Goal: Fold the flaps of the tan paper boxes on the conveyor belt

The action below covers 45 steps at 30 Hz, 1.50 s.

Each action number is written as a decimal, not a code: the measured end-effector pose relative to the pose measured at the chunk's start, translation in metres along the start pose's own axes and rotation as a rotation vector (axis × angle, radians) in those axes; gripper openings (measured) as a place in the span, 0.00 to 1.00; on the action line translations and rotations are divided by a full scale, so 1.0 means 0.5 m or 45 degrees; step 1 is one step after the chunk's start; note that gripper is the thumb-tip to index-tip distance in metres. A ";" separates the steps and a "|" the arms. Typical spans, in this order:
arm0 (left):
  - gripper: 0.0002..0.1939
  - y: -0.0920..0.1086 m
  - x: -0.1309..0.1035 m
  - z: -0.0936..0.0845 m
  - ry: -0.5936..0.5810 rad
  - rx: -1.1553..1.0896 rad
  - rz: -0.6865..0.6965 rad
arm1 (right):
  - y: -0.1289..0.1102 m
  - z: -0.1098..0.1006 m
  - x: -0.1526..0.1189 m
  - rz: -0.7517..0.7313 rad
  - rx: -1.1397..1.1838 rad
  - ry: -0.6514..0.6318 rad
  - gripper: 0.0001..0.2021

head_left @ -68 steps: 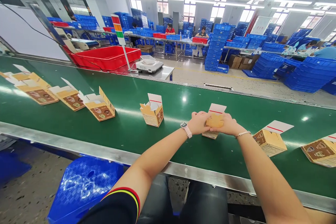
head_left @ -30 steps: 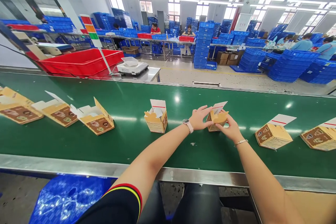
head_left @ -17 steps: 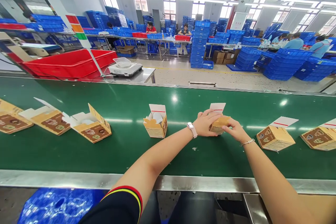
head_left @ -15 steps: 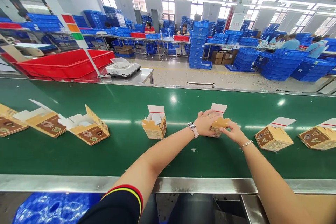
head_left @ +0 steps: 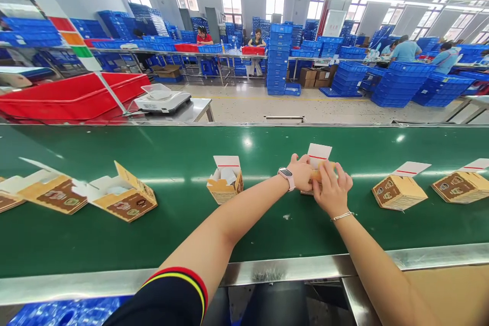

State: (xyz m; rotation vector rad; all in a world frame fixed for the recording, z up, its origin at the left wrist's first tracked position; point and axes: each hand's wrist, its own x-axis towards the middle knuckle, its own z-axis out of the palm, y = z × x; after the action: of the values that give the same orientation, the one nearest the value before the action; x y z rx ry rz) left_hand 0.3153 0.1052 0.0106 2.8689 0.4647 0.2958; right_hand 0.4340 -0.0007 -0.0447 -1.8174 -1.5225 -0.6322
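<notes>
worked carton (head_left: 316, 175) on green belt (head_left: 267, 234), right of middle; white flap (head_left: 320, 152) with red stripe stands up on its far side. hands close together, both on it. left hand (head_left: 301, 171) wraps the left side, probably bracing against pressure from the right. right hand (head_left: 334, 188) at the near right side, fingers raised at the yellow edge; pinching or only pressing, cannot tell. open carton (head_left: 220, 192) sits apart to the left, likely spaced for single handling, white contents showing.

versus half a second ago: right hand further left, more upright, covering more of the carton's near side; left hand's grip much the same.
</notes>
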 end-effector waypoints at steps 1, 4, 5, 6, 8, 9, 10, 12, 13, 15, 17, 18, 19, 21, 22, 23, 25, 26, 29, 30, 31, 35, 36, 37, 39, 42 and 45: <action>0.13 0.002 0.003 0.005 0.011 0.001 -0.015 | 0.000 -0.004 0.002 -0.038 -0.063 -0.065 0.23; 0.18 0.005 0.008 0.037 0.166 -0.087 -0.123 | 0.008 -0.015 0.012 -0.102 -0.159 -0.188 0.23; 0.21 0.004 0.008 0.051 0.253 -0.154 -0.167 | 0.012 -0.018 0.016 -0.115 -0.172 -0.224 0.23; 0.24 0.003 0.008 0.065 0.342 -0.237 -0.198 | 0.015 -0.020 0.019 -0.124 -0.182 -0.256 0.24; 0.28 0.001 0.007 0.091 0.515 -0.405 -0.223 | 0.018 -0.022 0.024 -0.129 -0.203 -0.300 0.25; 0.28 0.000 0.006 0.101 0.589 -0.475 -0.216 | 0.018 -0.022 0.025 -0.140 -0.211 -0.323 0.26; 0.27 0.000 0.006 0.108 0.641 -0.529 -0.198 | 0.018 -0.021 0.025 -0.160 -0.216 -0.351 0.27; 0.24 0.002 0.005 0.113 0.675 -0.578 -0.156 | 0.019 -0.016 0.024 -0.210 -0.221 -0.407 0.28; 0.24 0.005 0.005 0.112 0.652 -0.579 -0.138 | 0.019 -0.014 0.024 -0.230 -0.225 -0.427 0.29; 0.24 0.013 0.004 0.108 0.568 -0.557 -0.113 | 0.020 -0.008 0.026 -0.231 -0.247 -0.443 0.30; 0.26 0.025 -0.001 0.103 0.503 -0.499 -0.118 | 0.017 -0.004 0.033 -0.185 -0.291 -0.462 0.28; 0.26 0.033 -0.005 0.102 0.487 -0.459 -0.124 | 0.014 -0.003 0.038 -0.152 -0.317 -0.485 0.26; 0.26 0.041 -0.010 0.102 0.483 -0.417 -0.127 | 0.010 -0.003 0.044 -0.117 -0.346 -0.513 0.25; 0.26 0.059 -0.022 0.104 0.504 -0.357 -0.116 | 0.002 -0.006 0.057 -0.055 -0.406 -0.577 0.22; 0.25 0.068 -0.029 0.105 0.523 -0.349 -0.098 | -0.001 -0.009 0.064 -0.031 -0.431 -0.612 0.21; 0.24 0.076 -0.037 0.105 0.544 -0.353 -0.072 | -0.002 -0.012 0.071 -0.011 -0.451 -0.649 0.21; 0.21 0.089 -0.056 0.100 0.595 -0.372 -0.018 | 0.000 -0.017 0.083 0.022 -0.476 -0.732 0.19; 0.20 0.094 -0.068 0.094 0.626 -0.380 0.004 | 0.004 -0.020 0.087 0.039 -0.485 -0.771 0.18; 0.17 0.102 -0.111 0.063 0.775 -0.400 0.080 | 0.026 -0.022 0.089 0.068 -0.489 -0.809 0.19; 0.17 0.101 -0.128 0.050 0.848 -0.400 0.122 | 0.035 -0.020 0.085 0.061 -0.479 -0.775 0.21; 0.17 0.098 -0.147 0.036 0.937 -0.394 0.166 | 0.043 -0.018 0.078 0.049 -0.467 -0.714 0.24; 0.31 0.049 -0.222 0.004 1.435 -0.278 0.178 | 0.059 -0.003 0.027 0.032 -0.400 -0.336 0.36; 0.35 0.028 -0.237 0.003 1.534 -0.245 0.098 | 0.056 0.001 0.013 0.014 -0.355 -0.260 0.35; 0.39 0.005 -0.251 0.006 1.589 -0.229 -0.014 | 0.049 0.004 -0.001 -0.036 -0.285 -0.204 0.33; 0.41 -0.044 -0.272 0.015 1.508 -0.255 -0.275 | 0.024 0.011 -0.022 -0.225 -0.062 -0.133 0.30; 0.34 -0.096 -0.287 0.031 1.022 -0.316 -0.454 | -0.032 0.026 -0.031 -0.461 0.355 -0.105 0.30; 0.28 -0.108 -0.283 0.041 0.602 -0.262 -0.339 | -0.083 0.051 -0.019 -0.465 0.687 -0.180 0.29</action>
State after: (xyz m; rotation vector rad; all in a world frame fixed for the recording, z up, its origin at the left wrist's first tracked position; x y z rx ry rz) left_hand 0.1730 0.1048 -0.0454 2.4852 0.8332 0.9199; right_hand 0.3899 0.0163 -0.0606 -1.2074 -1.9169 -0.2171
